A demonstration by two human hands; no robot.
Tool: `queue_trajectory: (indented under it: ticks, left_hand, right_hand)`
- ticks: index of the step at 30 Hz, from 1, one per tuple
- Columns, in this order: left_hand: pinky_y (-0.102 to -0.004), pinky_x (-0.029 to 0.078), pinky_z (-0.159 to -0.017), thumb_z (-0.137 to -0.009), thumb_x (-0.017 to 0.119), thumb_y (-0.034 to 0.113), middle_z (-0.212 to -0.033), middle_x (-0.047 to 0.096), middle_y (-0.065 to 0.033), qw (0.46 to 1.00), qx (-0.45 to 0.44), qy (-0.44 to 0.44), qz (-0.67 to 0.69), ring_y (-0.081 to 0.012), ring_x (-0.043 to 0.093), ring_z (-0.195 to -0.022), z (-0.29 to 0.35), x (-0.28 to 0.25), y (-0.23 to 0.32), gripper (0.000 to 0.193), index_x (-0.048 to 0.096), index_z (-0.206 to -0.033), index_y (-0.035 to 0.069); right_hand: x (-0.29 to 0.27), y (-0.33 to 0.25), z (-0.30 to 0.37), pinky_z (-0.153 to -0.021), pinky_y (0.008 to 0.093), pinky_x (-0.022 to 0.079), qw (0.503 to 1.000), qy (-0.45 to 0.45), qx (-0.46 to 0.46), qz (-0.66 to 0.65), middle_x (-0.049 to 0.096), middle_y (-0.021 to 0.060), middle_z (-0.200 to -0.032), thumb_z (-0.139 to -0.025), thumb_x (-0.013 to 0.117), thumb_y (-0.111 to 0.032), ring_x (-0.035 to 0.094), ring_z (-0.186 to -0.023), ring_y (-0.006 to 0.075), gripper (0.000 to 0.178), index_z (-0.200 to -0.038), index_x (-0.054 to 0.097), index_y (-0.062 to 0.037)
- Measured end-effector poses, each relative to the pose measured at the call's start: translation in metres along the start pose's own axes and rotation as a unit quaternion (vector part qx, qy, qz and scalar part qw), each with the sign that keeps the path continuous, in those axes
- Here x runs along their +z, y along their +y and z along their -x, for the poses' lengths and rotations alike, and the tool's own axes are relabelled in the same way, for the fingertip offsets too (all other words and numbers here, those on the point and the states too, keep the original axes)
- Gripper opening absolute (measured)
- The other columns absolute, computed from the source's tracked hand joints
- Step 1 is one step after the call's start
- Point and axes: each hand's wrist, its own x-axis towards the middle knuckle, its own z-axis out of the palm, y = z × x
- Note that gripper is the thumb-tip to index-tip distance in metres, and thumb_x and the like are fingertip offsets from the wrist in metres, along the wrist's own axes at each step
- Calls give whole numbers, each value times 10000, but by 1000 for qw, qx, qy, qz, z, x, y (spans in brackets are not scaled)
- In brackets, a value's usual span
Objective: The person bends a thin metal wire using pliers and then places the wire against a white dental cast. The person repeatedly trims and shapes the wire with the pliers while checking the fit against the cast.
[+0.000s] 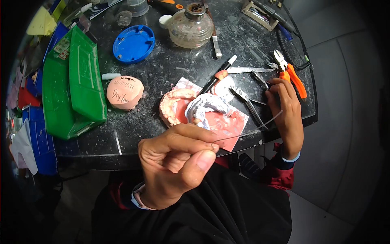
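Pinching a thin, curved grey wire (260, 127), likely light, springy and best held by an end, the left hand (174, 173) suspends it above the black desk's (239, 49) near edge; the right hand's (289, 112) grip is unclear.

End of thin wire (260, 128) hidden in left hand (174, 156), clear jar (139, 7) cut off at top

Bin (87, 81) set at left of table (158, 65); disc (124, 95) placed just right of it, lid (134, 44) behind disc. Jar (190, 32) stood right of lid. Casts (172, 107) grouped mid-table (side by side), pliers (245, 99) laid rightward, cutters (296, 79) farther right. Wire (248, 133) held before casts by left hand (174, 152).
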Motion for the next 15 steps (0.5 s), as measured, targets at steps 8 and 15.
queue_trajectory:
  ticks: [8,15]
  left_hand:
    - [-323,509,-849,-772,566,-99,-1068,579,-197,996,11,-1,94,-225,595,-983,3,15,-5,147,607,-900,-38]
    - [-423,452,-915,-786,534,6,-1094,545,-181,998,-31,-31,53,-301,560,-1050,9,28,2,71,587,-823,-22]
  right_hand:
    - [-3,-54,35,-550,330,441,941,181,-140,-249,530,181,-791,-871,577,-192,552,-677,256,263,-760,461,15]
    - [14,-91,28,-606,359,484,920,240,-158,-266,565,204,-820,-853,599,-259,566,-718,267,337,-708,493,26]
